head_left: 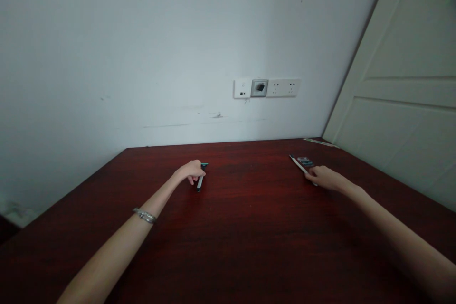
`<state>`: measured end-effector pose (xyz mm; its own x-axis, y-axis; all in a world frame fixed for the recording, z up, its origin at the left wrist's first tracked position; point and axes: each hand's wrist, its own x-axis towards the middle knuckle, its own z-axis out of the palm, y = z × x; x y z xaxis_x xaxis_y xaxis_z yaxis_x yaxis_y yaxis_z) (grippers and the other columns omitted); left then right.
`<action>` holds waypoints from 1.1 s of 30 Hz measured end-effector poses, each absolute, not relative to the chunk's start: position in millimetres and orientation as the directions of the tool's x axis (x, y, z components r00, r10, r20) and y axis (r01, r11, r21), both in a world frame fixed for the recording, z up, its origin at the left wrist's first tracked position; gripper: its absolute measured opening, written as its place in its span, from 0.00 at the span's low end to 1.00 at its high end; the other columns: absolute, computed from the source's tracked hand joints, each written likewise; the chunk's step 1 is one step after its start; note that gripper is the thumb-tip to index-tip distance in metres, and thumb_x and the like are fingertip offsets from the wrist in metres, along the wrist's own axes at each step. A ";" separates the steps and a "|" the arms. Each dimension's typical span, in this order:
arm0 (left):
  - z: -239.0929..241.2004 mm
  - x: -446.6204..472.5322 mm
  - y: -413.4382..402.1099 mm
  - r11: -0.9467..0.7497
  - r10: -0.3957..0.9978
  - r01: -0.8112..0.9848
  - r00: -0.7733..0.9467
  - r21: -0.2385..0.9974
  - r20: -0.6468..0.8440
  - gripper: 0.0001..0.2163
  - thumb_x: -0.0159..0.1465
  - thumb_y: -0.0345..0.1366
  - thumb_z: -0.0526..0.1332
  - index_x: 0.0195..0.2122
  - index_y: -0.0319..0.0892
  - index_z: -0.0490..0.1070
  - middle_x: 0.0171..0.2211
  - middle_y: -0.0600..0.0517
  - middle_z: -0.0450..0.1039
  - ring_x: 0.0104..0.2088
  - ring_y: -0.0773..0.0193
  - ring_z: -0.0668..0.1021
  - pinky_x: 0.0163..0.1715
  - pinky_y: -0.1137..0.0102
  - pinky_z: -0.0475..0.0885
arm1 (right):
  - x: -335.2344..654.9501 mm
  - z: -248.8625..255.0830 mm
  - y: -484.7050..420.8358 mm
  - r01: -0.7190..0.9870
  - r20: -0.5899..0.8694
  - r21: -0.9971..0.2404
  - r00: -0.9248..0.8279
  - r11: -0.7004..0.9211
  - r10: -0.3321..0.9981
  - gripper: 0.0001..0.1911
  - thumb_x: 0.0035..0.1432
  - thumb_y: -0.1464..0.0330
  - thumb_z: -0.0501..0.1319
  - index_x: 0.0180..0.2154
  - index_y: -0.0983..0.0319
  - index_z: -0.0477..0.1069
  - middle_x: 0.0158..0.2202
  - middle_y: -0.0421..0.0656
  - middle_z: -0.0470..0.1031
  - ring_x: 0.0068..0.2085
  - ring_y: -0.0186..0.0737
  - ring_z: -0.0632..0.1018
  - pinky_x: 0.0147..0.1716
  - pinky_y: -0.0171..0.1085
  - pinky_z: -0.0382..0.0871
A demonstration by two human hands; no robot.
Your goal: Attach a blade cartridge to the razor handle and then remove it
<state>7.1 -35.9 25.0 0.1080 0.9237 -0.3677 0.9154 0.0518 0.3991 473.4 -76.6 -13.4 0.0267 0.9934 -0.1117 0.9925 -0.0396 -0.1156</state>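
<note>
Both my arms reach out over a dark red wooden table [249, 228]. My left hand [191, 170] is curled with its fingers pinched on a razor [200, 181] that has a white and black handle and a teal head, lying on the table. My right hand [325, 178] rests closed on the near end of a thin white stick-like item [298, 164]. Just beyond it lies a small flat pack [306, 161] with coloured markings. A metal bracelet [144, 215] sits on my left wrist.
A white wall rises behind the table, with a strip of sockets and a switch [267, 88] above the far edge. A pale door [406, 104] stands at the right. A thin light strip [320, 142] lies at the table's far right corner.
</note>
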 end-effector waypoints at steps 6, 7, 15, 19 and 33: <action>18.4 29.8 -35.0 0.000 0.932 0.894 0.162 0.447 -0.325 0.08 0.49 0.35 0.60 0.17 0.36 0.69 0.13 0.51 0.67 0.16 0.66 0.72 0.20 0.71 0.74 | 408.0 -3.1 -91.7 0.994 0.055 -0.112 -0.010 0.016 0.998 0.21 0.58 0.58 0.48 0.28 0.64 0.72 0.31 0.52 0.75 0.33 0.46 0.77 0.28 0.36 0.61; 16.6 34.9 -34.6 -0.012 0.932 0.892 0.174 0.452 -0.319 0.08 0.49 0.35 0.60 0.18 0.36 0.70 0.13 0.50 0.67 0.16 0.66 0.72 0.20 0.72 0.73 | 392.0 -0.9 -95.3 0.993 0.064 -0.111 -0.027 0.034 0.998 0.21 0.58 0.58 0.49 0.28 0.65 0.72 0.30 0.52 0.75 0.33 0.46 0.77 0.28 0.36 0.61; 12.8 66.4 -37.9 -0.057 0.937 0.874 0.214 0.482 -0.277 0.07 0.49 0.33 0.59 0.21 0.34 0.72 0.14 0.49 0.68 0.16 0.65 0.72 0.19 0.72 0.73 | 276.8 9.7 -123.6 0.967 0.116 -0.111 -0.218 0.231 0.969 0.19 0.58 0.62 0.49 0.30 0.66 0.74 0.32 0.53 0.76 0.35 0.49 0.78 0.31 0.38 0.65; 13.8 72.8 -42.7 -0.053 0.939 0.879 0.206 0.475 -0.275 0.07 0.50 0.32 0.59 0.21 0.33 0.73 0.13 0.49 0.68 0.16 0.64 0.73 0.20 0.71 0.73 | 245.4 8.9 -132.1 0.956 0.079 -0.098 -0.271 0.278 0.959 0.19 0.58 0.63 0.49 0.32 0.66 0.75 0.34 0.55 0.76 0.37 0.51 0.78 0.32 0.39 0.67; -2.7 75.8 -37.1 -0.047 0.953 0.855 0.193 0.517 -0.232 0.08 0.50 0.35 0.59 0.20 0.34 0.69 0.15 0.49 0.69 0.14 0.65 0.72 0.16 0.72 0.72 | 233.3 -3.2 -137.3 0.949 0.075 -0.075 -0.299 0.305 0.951 0.20 0.58 0.64 0.49 0.33 0.68 0.76 0.35 0.57 0.77 0.37 0.51 0.78 0.34 0.40 0.68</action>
